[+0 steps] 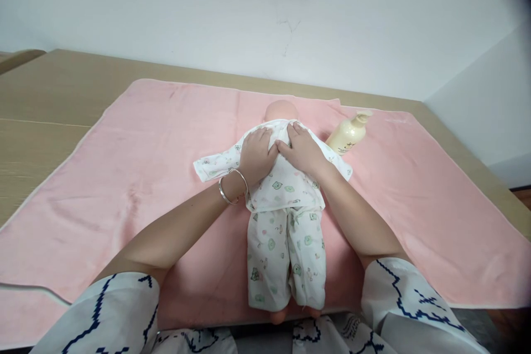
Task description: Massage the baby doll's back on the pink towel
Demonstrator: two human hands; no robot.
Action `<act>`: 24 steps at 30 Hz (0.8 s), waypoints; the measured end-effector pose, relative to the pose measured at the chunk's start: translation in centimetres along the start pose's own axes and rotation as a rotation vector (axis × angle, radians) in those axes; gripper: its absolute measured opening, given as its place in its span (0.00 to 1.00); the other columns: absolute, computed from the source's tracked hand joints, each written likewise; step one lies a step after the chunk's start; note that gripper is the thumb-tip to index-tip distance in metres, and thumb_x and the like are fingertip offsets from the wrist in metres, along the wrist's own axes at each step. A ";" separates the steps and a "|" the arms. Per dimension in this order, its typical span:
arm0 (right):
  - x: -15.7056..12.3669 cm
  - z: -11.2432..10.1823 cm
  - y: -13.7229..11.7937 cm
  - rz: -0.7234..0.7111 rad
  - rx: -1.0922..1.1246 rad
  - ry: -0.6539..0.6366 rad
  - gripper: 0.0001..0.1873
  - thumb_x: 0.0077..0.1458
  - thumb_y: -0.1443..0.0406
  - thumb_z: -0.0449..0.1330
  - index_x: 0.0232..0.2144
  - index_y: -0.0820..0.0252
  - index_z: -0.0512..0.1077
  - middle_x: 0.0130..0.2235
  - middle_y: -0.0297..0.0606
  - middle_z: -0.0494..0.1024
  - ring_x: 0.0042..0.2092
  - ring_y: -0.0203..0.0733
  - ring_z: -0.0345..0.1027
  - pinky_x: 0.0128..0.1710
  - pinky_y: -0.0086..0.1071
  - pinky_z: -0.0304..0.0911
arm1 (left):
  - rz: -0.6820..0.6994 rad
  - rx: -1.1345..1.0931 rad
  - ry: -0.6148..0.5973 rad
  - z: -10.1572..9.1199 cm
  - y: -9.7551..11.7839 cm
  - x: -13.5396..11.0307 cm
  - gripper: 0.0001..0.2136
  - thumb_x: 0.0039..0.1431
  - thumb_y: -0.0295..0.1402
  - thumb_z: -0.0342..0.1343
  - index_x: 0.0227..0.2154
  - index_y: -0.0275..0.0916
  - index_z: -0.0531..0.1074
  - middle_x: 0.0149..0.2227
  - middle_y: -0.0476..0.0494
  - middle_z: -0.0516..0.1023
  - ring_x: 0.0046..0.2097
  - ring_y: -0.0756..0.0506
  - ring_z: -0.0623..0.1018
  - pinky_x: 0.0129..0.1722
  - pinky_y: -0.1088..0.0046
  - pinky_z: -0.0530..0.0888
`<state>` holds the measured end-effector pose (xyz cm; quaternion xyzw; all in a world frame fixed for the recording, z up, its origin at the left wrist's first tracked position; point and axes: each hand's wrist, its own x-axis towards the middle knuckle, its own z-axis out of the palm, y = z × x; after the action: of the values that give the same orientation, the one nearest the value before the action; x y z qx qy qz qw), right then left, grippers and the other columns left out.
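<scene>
Head view: the baby doll (286, 199) lies lengthwise on the pink mat (199, 116), head away from the wearer, feet at the near edge; can't tell if its front or back is up; L hand (256, 156) & R hand (305, 150) rest palm-down on its upper trunk, side by side; fingers look extended, close tog. rather than spread, pinching nothing visible; thumbs angle inward, tips about meeting at the midline; doll prob. fairly light, w/ smooth, firm-ish head & limbs; printed shirt (286, 180) & printed pants (269, 254) look soft, thin, apt to slide or bunch, so best hold = both sides of trunk, not loose cloth; re fingers, doll's trunk is directly under them, head just beyond the fingertips, sleeves out to either side, legs back btwn the forearms; pump bottle (347, 134) tilts by the R-side sleeve.
</scene>
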<state>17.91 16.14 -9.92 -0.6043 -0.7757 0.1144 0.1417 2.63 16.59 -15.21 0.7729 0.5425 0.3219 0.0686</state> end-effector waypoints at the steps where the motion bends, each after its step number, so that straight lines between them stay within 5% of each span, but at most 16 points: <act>1: 0.0 -0.1 0.0 0.006 0.003 -0.006 0.40 0.66 0.53 0.49 0.69 0.79 0.53 0.72 0.61 0.52 0.73 0.60 0.44 0.72 0.50 0.43 | 0.001 0.003 -0.001 0.0 0.0 0.0 0.22 0.68 0.37 0.43 0.60 0.33 0.67 0.62 0.31 0.72 0.65 0.35 0.69 0.67 0.51 0.64; 24: 0.1 0.5 -0.1 -0.039 -0.050 0.086 0.31 0.66 0.59 0.46 0.63 0.76 0.62 0.67 0.60 0.64 0.70 0.61 0.53 0.69 0.52 0.50 | -0.001 0.019 0.007 0.0 0.2 -0.1 0.21 0.69 0.39 0.45 0.60 0.34 0.68 0.63 0.32 0.71 0.66 0.35 0.69 0.68 0.51 0.64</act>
<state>17.63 16.18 -10.38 -0.5970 -0.7830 0.0661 0.1620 2.81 16.44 -15.13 0.7720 0.5462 0.3195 0.0596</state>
